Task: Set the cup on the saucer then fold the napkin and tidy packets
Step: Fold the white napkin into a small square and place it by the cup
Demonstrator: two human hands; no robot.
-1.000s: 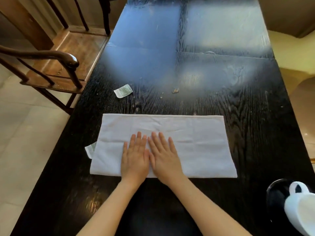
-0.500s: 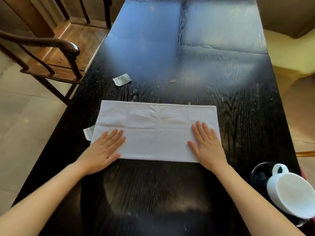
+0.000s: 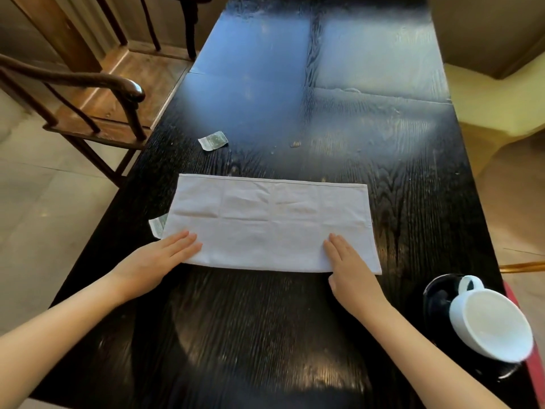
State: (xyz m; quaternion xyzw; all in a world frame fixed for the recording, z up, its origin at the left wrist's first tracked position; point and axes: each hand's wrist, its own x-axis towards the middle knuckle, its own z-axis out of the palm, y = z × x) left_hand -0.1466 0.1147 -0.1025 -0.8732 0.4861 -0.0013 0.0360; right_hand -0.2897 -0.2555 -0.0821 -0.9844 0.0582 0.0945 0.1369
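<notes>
A white napkin (image 3: 271, 224), folded into a long rectangle, lies flat on the black table (image 3: 265, 335). My left hand (image 3: 156, 262) rests flat on its near left corner, fingers together. My right hand (image 3: 351, 270) lies flat on its near right part. Neither hand grips anything. A white cup (image 3: 489, 320) stands on a black saucer (image 3: 436, 293) at the table's near right corner. One small packet (image 3: 213, 140) lies beyond the napkin to the left. A second packet (image 3: 157, 228) sticks out from under the napkin's left edge.
A wooden armchair (image 3: 97, 110) stands at the table's left side. A small crumb-like scrap (image 3: 295, 144) lies beyond the napkin. A pale yellow seat (image 3: 498, 104) is to the right of the table.
Both hands slid apart from the napkin's middle to its near corners, then drew slightly back toward the near edge. The view shifted, bringing the cup and saucer further into sight.
</notes>
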